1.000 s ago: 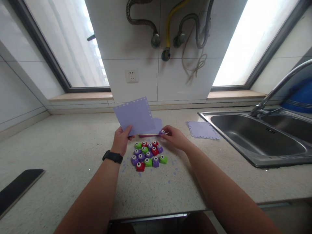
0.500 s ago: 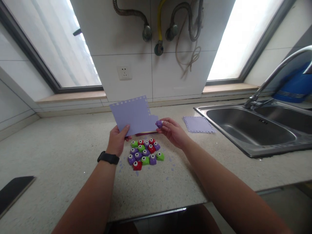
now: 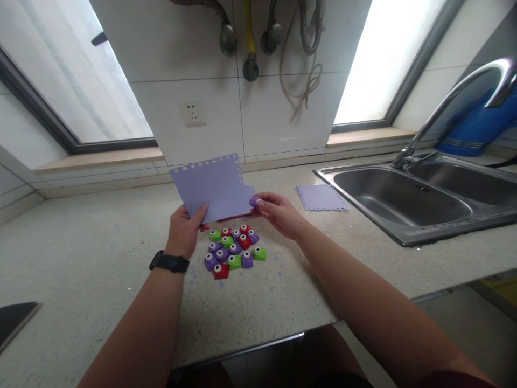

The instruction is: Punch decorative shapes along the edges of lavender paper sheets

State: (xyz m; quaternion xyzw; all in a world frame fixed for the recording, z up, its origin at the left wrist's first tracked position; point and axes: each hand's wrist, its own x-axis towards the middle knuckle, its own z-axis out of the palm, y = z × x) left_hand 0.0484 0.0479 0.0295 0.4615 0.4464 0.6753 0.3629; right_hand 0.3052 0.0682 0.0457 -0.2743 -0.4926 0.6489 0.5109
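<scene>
My left hand [image 3: 188, 223] grips the lower left corner of a lilac paper sheet [image 3: 212, 188], thumb on its face. Small punched holes run along the sheet's top edge and part of its right edge. In my right hand [image 3: 278, 212] a small purple craft punch [image 3: 255, 201] is pinched at the sheet's right edge; whether the paper sits in its slot I cannot tell. Below the sheet, several red, green and purple craft punches [image 3: 234, 249] stand grouped on the counter. Something thin and reddish [image 3: 234, 217] shows partly under the sheet.
A stack of punched lilac sheets [image 3: 322, 198] lies right of my right hand, beside the steel sink [image 3: 388, 226] with its tap [image 3: 448, 97]. Lilac paper bits [image 3: 280, 274] are scattered on the counter [image 3: 121, 242]. A dark flat object [image 3: 16, 320] lies at far left.
The whole view has shifted, so everything sits slightly further left. Both hands keep their holds on the sheet and the purple craft punch, and my right fingers have changed position slightly around the punch.
</scene>
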